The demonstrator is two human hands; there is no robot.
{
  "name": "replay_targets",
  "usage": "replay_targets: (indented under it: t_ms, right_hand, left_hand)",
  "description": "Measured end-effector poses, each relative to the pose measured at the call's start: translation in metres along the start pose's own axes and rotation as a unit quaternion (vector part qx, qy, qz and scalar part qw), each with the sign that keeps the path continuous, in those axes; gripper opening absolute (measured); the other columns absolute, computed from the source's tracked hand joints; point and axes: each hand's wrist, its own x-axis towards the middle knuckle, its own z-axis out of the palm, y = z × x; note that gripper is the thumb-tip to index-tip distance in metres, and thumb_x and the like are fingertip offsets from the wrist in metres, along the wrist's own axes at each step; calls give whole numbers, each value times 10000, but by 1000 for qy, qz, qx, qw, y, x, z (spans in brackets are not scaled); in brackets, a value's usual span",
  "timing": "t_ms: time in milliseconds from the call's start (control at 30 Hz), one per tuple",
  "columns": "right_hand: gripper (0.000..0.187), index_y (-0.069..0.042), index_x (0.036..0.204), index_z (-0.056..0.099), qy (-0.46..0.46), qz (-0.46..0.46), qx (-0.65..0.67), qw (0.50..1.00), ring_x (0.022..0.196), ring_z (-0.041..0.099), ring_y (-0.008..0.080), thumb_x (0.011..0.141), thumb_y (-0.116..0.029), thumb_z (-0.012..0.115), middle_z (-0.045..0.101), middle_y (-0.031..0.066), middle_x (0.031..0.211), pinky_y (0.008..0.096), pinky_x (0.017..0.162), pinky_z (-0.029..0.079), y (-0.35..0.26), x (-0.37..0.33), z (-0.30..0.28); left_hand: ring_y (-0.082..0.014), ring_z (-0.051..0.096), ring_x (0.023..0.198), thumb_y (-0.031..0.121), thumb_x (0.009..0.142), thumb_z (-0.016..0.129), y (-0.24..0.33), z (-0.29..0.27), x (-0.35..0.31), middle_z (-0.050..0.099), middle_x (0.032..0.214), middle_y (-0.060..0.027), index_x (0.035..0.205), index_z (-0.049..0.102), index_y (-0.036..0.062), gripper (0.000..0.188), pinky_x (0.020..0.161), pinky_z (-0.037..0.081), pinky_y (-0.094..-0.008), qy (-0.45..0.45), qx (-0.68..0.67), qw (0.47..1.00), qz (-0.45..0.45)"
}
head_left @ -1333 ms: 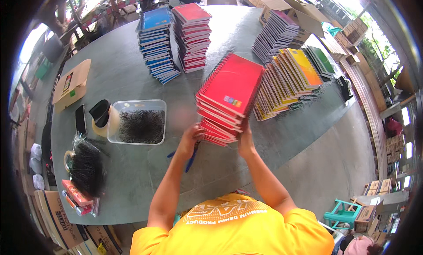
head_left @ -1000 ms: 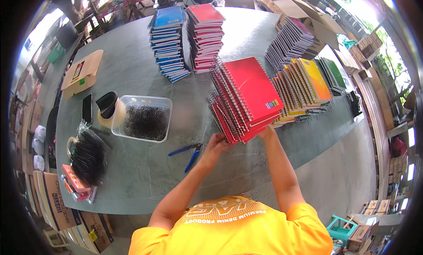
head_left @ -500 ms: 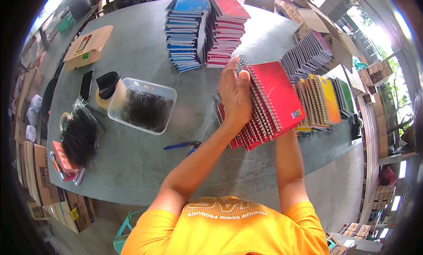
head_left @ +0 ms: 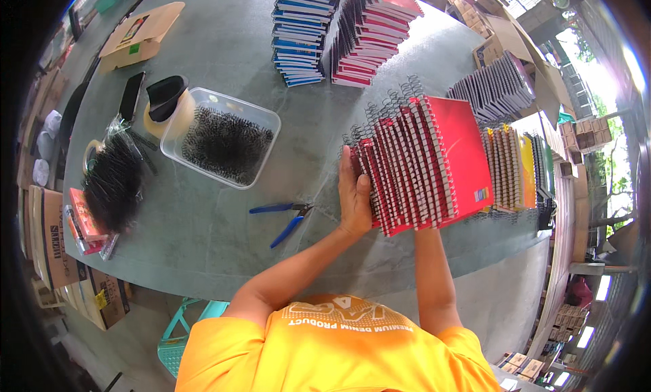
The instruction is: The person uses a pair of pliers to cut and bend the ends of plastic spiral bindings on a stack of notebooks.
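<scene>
A thick row of red spiral notebooks (head_left: 464,155) stands in front of me, right of the middle, with black wire coils (head_left: 407,94) sticking out past the far ends of the spines. My left hand (head_left: 356,199) grips the left end of this row, fingers along its side and thumb on the near side. My right forearm (head_left: 434,277) reaches up behind the notebooks' near edge, and they hide the right hand and its fingers. Blue-handled cutting pliers (head_left: 288,219) lie spread on the table left of my left hand.
A clear plastic tub (head_left: 274,128) of black coils sits left, beside a tape roll and a bag of coils (head_left: 112,182). Blue notebooks (head_left: 298,43) and red-covered ones (head_left: 373,46) are stacked at the back. Yellow notebooks (head_left: 505,168) and purple ones (head_left: 491,90) stand at right.
My left hand has gone from the top of the red notebooks down to their left end. The row sits a little further right, its coils now uncovered. The view has shifted.
</scene>
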Motion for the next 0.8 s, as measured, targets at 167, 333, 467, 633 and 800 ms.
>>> replay_targets:
  t_ms: [167,333,467,633,800]
  right_hand:
    - [554,-46,1348,313,125,-11,31,992,1210,410,237,933,-409,372,395,97,1349,388,1015,346,5,-8,-10]
    - [545,-41,1327,346,144,-9,-36,989,1181,442,230,929,-411,391,433,98,1317,389,996,374,-2,-10,-27]
    - [538,-38,1310,373,228,1,-163,960,1158,468,225,925,-413,406,463,98,1291,389,980,397,-25,-25,-42]
    - [627,-17,1283,383,272,-173,-245,914,1109,486,223,896,-511,394,478,112,1242,398,949,400,16,-18,114]
    - [700,31,1247,378,363,-340,-392,773,1069,504,211,874,-560,418,489,102,1184,389,922,422,63,-8,111]
  left_hand:
    - [-359,195,1336,486,916,329,-1,-5,5,214,1426,-253,1378,152,-83,754,1084,138,-394,-11,1,1000,2]
    - [-361,183,1343,448,938,282,-7,0,1,201,1436,-248,1384,170,-61,686,1084,149,-405,-15,86,996,30]
    - [-321,278,1303,492,936,278,-6,8,22,293,1401,-228,1357,250,-55,691,1073,191,-388,-21,-309,929,-201]
    - [-242,329,1269,619,892,279,16,-29,126,389,1347,-157,1312,343,-55,796,1074,195,-367,-104,-178,974,-92]
    - [-227,422,1200,556,924,267,66,7,157,461,1288,-167,1279,398,-70,732,1048,250,-329,-328,-87,932,-131]
